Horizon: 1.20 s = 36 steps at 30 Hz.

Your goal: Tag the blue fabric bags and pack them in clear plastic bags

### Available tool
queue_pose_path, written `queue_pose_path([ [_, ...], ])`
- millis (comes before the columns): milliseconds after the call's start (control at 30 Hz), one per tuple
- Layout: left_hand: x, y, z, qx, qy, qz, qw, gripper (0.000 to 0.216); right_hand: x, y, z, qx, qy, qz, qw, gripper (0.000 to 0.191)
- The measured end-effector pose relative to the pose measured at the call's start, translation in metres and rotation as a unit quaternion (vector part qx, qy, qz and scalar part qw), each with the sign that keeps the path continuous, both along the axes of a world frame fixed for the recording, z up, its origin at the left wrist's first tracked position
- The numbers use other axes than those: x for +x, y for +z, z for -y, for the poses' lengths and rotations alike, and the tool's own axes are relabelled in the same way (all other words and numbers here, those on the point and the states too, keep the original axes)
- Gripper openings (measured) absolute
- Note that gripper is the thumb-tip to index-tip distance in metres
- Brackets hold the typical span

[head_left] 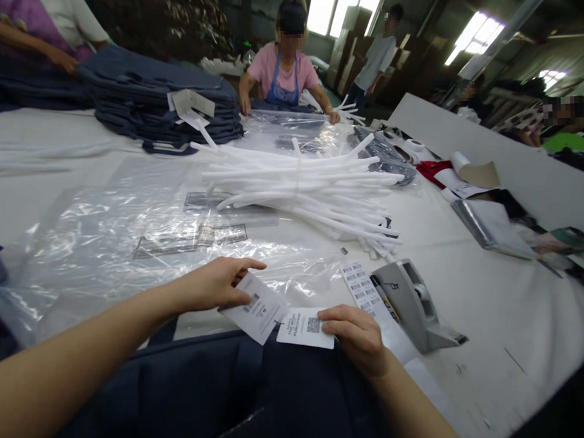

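Note:
My left hand (222, 285) pinches a white card tag (261, 311) printed with a barcode and small text. Close beside it, my right hand (358, 335) grips the right end of a second white tag (299, 328) with a QR code. The two tags meet near a small dark fastener. Both hang over a dark navy fabric item (207, 390), perhaps a bag, that fills the bottom of the view. Right of my right hand lies a sheet of barcode stickers (360, 287), next to a grey tape dispenser (416, 310).
Clear plastic bags (103, 221) cover the table's left and middle. A bundle of white foam-like strips (300, 186) lies beyond my hands. Folded navy items (155, 96) are stacked at back left. A person in a blue apron (286, 77) handles plastic across the table; rolls and packets (490, 223) lie right.

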<state>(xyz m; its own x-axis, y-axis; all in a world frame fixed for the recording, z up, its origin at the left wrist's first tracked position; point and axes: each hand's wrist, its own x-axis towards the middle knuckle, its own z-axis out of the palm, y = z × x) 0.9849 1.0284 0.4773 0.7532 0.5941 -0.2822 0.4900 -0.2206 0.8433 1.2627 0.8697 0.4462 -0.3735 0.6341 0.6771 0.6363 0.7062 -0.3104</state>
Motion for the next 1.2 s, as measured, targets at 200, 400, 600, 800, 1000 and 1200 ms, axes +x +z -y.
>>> queue_pose_path([
  [200,-0.012,0.03,-0.017,0.365,-0.152,0.058,0.917,0.026,-0.001,-0.004,0.001,-0.03,-0.006,-0.036,0.999,0.019],
  [400,-0.024,0.0,-0.005,0.344,0.041,0.076,0.935,0.031,-0.004,-0.003,0.0,-0.016,0.003,-0.032,0.999,0.02],
  [600,0.015,-0.018,0.003,0.027,0.124,-0.07,0.989,0.096,-0.017,0.018,0.005,0.077,0.06,0.077,0.992,0.015],
  [800,0.036,-0.027,-0.002,-0.076,0.046,-0.052,0.995,0.081,-0.017,0.027,0.013,0.101,0.069,0.123,0.985,0.02],
  [1000,0.027,-0.036,-0.007,-0.162,0.037,0.011,0.986,0.038,-0.008,0.007,0.022,0.071,0.024,0.095,0.993,0.016],
  [1200,0.028,-0.031,-0.004,-0.155,0.037,0.065,0.985,0.03,-0.007,-0.006,0.023,0.041,-0.009,0.061,0.997,0.016],
])
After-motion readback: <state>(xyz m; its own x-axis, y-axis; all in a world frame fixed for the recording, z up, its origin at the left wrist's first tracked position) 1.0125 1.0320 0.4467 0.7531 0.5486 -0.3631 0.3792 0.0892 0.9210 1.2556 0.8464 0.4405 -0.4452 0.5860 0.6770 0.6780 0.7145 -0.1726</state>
